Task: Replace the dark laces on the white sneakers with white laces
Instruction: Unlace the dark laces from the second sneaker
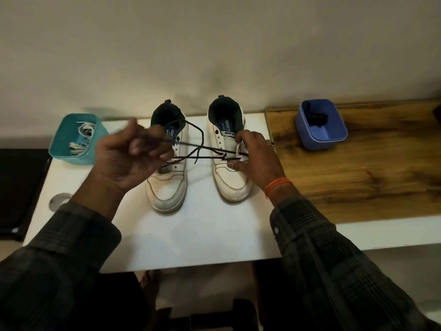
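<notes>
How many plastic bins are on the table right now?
2: a teal bin of white laces at the table's left edge, and a blue bin holding dark laces on the wooden section, right.

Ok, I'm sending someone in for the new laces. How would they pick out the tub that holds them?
Start at the white table with two sneakers. The teal tub sits at its far left corner, left of the left sneaker. It holds pale laces; the blue tub on the wooden top holds something dark.
</notes>
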